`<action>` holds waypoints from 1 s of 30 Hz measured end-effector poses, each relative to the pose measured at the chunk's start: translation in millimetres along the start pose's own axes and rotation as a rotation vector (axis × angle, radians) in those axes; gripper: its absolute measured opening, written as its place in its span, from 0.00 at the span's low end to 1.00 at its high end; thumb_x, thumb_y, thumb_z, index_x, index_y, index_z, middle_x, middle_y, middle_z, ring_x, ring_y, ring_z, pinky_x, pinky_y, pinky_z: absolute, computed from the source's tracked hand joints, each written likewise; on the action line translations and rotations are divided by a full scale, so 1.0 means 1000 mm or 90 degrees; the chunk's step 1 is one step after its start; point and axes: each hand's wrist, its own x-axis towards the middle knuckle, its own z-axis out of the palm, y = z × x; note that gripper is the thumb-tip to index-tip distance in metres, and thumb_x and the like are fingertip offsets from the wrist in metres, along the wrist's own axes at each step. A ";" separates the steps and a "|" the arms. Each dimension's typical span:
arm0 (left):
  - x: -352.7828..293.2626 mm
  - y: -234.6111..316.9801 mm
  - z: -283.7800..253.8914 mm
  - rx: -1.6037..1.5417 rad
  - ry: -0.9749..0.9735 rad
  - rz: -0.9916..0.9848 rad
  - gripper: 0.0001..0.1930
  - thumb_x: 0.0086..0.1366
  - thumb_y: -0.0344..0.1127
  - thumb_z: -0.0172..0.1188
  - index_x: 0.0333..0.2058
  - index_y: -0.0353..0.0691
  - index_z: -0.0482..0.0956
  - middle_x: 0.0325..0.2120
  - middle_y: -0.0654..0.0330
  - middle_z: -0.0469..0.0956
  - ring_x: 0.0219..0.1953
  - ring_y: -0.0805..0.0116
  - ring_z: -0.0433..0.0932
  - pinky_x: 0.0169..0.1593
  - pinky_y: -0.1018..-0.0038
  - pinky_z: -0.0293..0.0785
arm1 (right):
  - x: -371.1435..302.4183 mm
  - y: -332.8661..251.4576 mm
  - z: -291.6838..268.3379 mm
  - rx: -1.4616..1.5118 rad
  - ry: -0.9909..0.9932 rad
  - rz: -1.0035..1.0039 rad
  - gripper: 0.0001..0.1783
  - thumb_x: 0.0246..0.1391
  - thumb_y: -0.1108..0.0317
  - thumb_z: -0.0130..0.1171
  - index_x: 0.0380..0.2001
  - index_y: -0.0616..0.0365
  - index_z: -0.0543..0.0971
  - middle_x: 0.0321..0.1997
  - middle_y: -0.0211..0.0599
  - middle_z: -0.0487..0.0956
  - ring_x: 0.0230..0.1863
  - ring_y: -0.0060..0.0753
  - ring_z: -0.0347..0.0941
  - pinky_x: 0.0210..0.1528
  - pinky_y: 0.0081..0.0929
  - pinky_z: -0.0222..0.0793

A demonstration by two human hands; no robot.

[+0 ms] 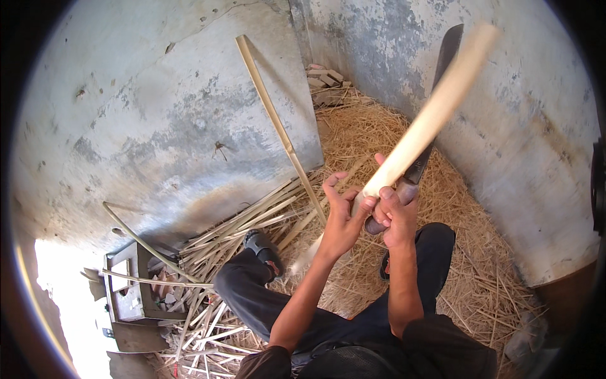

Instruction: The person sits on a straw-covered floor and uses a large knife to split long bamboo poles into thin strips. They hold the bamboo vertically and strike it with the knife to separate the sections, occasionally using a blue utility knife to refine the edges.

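Note:
A pale split bamboo strip (pixel 426 120) slants up to the right in front of me, its far end smeared by motion. My left hand (pixel 344 221) pinches its lower part, with the thumb on the strip and the forefinger curled apart. In my right hand (pixel 398 221) is the handle of a machete (pixel 411 175). Its dark, long blade points up and away, partly hidden behind the strip. The right thumb and fingertips rest against the strip near the left hand. A blurred lower end of the strip shows below my left wrist.
Shavings (pixel 470 218) cover the floor. Several split strips (pixel 246 218) lie in a pile at the left, and a long bamboo piece (pixel 278 120) leans on the wall (pixel 158 107). A box-like wooden stand (pixel 129 287) is at far left. Bricks (pixel 327 79) lie in the back corner.

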 end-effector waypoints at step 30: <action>-0.062 0.008 -0.126 -0.324 0.358 0.347 0.29 0.62 0.70 0.58 0.30 0.50 0.63 0.23 0.68 0.65 0.32 0.70 0.71 0.52 0.63 0.69 | 0.002 0.066 -0.033 0.244 0.207 0.309 0.20 0.60 0.53 0.62 0.46 0.56 0.75 0.14 0.13 0.54 0.12 0.10 0.50 0.20 0.16 0.52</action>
